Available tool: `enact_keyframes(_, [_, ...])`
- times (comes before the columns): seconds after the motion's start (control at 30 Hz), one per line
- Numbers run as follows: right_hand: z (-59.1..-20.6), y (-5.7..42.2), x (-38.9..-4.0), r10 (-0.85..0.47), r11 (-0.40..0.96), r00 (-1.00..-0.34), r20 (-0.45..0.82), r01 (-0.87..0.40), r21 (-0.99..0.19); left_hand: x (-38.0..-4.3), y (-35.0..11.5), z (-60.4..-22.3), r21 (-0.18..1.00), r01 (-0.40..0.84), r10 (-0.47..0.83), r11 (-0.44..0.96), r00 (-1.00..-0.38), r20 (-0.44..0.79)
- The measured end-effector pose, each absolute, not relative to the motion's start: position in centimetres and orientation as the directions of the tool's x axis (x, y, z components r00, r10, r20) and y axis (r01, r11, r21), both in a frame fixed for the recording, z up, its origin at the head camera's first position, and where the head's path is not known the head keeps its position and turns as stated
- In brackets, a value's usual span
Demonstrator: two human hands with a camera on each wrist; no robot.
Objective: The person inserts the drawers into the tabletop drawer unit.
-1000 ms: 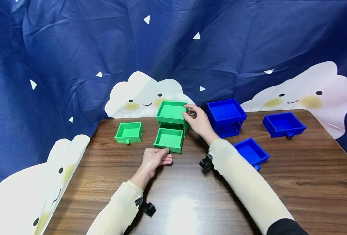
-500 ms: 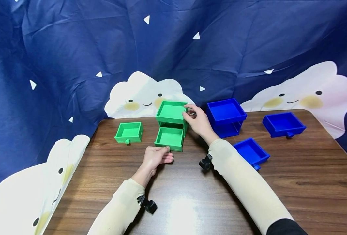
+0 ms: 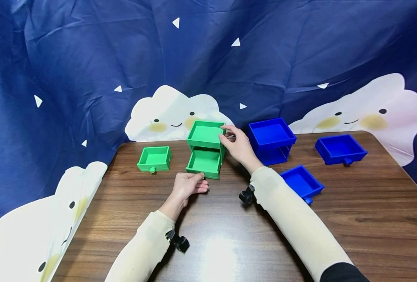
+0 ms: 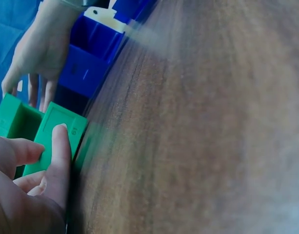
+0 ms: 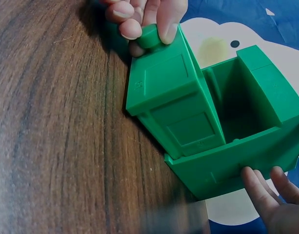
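Observation:
A small green cabinet with a tray-like top stands at the back middle of the table. A green drawer sits partway inside its lower compartment, and the opening above it holds no drawer. In the right wrist view, my left hand pinches the drawer's round knob between thumb and fingers. One fingertip lies against the drawer front in the left wrist view. My right hand rests its fingertips on the right side panel of the cabinet.
Another green drawer lies to the left. On the right stand a blue cabinet with bare compartments and two blue drawers, one partly behind the right sleeve. A dark blue cloth with clouds hangs behind the wooden table.
The green drawer has slid a little farther into the cabinet, away from me, with my left hand moving forward along with it. My right hand and the cabinet have stayed put.

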State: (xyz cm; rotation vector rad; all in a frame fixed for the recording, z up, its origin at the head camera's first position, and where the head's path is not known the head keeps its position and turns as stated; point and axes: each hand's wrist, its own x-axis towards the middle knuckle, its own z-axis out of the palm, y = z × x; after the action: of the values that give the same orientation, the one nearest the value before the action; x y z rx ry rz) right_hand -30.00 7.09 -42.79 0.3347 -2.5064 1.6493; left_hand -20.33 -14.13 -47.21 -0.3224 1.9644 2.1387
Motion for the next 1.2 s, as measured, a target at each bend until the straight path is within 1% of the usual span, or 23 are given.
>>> enact_keyframes(0.23, [-42.6,7.0,-29.9,-0.116,0.374,-0.968,0.223,-0.251,-0.893,-20.8,-14.0,-47.1,0.949,-0.305,0.011,-0.074,-0.952,-0.305])
enact_keyframes(0.57, [-42.7,7.1,-29.9,-0.113,0.375,-0.968,0.225,-0.252,-0.892,-21.7,-13.9,-47.0,0.937,-0.339,0.014,-0.084,-0.941,-0.339])
enact_keyframes(1.2, [-42.8,7.1,-29.9,-0.108,0.358,-0.965,0.241,-0.264,-0.896,-22.8,-13.6,-47.1,0.935,-0.342,0.01,-0.098,-0.94,-0.342])
